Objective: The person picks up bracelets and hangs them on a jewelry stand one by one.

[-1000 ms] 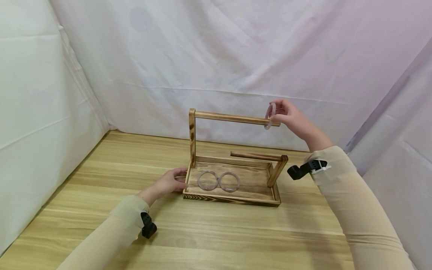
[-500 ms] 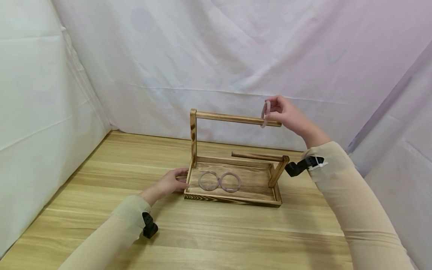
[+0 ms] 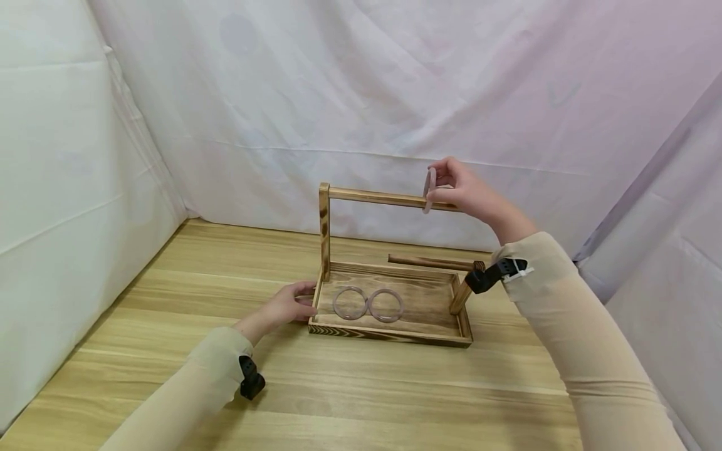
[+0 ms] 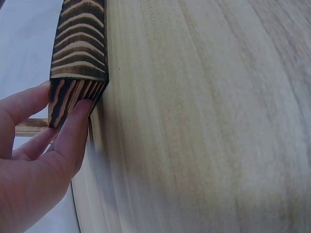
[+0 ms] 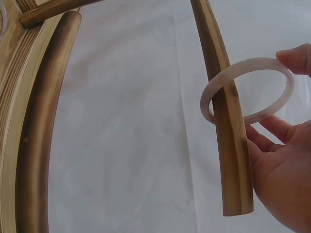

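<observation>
A pale pink bangle [image 3: 430, 190] is pinched between the thumb and fingers of my right hand [image 3: 465, 193]. It encircles the upper bar [image 3: 375, 197] of a wooden jewelry stand [image 3: 389, 339]. In the right wrist view, the bar [image 5: 228, 141] passes through the bangle [image 5: 252, 66], and its free end points down. My left hand [image 3: 282, 305] holds the left end of the stand's tray. Up close, its thumb [image 4: 73, 128] lies on the striped end wall [image 4: 73, 92]. Two more bangles, a left one [image 3: 335, 302] and a right one [image 3: 402, 307], lie flat in the tray.
A lower bar [image 3: 429, 261] runs left from a short post [image 3: 462, 297] on the stand's right. The tall post [image 3: 324, 232] carries the upper bar on the left. Beneath is a wood-grain table [image 3: 361, 401]; white cloth [image 3: 271, 113] hangs behind and at the sides.
My right hand has carried the bangle leftward along the upper bar, away from its free end. The left hand keeps its place at the tray, and the two bangles there lie as before.
</observation>
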The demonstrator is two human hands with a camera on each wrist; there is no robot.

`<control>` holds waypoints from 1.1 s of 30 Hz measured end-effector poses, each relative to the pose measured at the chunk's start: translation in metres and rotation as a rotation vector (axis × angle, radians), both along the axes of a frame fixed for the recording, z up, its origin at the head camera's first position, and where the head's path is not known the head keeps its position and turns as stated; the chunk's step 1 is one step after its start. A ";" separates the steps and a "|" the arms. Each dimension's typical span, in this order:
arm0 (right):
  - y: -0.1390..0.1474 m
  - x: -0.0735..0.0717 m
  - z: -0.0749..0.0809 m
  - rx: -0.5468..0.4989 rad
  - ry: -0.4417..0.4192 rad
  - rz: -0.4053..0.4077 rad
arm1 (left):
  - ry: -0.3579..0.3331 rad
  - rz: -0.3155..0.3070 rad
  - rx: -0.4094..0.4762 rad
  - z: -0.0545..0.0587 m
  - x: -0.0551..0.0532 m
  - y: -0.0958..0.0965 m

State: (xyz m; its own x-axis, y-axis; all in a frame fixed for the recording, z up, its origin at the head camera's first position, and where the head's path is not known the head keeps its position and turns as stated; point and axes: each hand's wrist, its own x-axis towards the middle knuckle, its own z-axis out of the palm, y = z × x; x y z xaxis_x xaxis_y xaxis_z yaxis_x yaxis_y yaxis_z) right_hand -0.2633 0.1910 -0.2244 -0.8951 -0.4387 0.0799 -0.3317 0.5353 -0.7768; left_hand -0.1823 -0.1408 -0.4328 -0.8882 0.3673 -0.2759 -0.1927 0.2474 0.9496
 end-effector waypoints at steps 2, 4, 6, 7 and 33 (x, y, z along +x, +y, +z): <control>-0.002 0.000 0.000 -0.001 -0.001 0.000 | 0.003 -0.004 -0.001 0.000 0.000 0.000; -0.004 -0.001 0.000 -0.002 -0.003 0.002 | 0.005 -0.005 0.004 0.000 0.000 0.001; -0.006 -0.002 0.000 -0.002 -0.004 0.003 | 0.005 -0.003 0.005 0.001 0.000 0.000; -0.008 -0.002 -0.001 0.000 -0.006 0.004 | 0.003 -0.001 0.005 0.001 0.001 0.000; -0.039 -0.008 -0.002 0.026 0.065 0.147 | 0.018 0.016 -0.027 0.000 -0.001 -0.001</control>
State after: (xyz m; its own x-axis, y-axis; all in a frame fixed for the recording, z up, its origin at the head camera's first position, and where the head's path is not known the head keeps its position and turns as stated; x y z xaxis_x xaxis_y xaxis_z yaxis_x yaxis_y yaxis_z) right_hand -0.2710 0.1519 -0.2264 -0.8146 -0.5669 0.1225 -0.4568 0.4970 -0.7378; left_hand -0.1835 -0.1421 -0.4323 -0.8988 0.3456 -0.2697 -0.1801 0.2698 0.9459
